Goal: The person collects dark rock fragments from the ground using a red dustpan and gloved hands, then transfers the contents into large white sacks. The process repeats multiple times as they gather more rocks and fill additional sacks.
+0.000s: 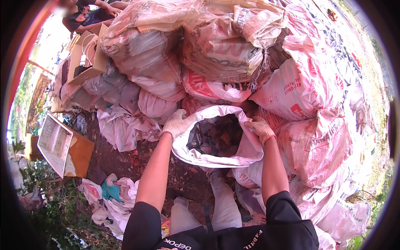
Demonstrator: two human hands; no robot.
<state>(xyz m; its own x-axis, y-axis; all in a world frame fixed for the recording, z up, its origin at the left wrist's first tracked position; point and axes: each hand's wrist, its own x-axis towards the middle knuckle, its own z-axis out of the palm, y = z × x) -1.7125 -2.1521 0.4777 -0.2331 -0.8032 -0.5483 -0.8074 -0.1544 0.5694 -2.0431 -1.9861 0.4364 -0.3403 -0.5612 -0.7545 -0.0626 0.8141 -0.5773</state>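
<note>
I look down at my two gloved hands holding open the mouth of a white sack (246, 161). The sack is in front of me, near the middle of the view, just beyond my legs (225, 204), its opening facing up toward me. My left hand (176, 123) is clamped on the left side of the rim. My right hand (260, 128) grips the rim on the right, with a red band at the wrist. Between them the mouth is spread into a wide, rounded opening. Inside lies a jumble of dark and brownish scraps (218, 135), too shadowed to make out singly.

Beyond the sack and along my right rises a heap of bulging sacks (225, 52), white, pinkish and dusty tan, some with red print. At the upper left, a person (88, 16) in a dark shirt is beside an open cardboard box (100, 54). Nearer on the left, a white and orange-brown bin (80, 155) lies tilted on the dark ground (102, 156). Below it are crumpled pale bags (118, 206) and green plants (46, 218).
</note>
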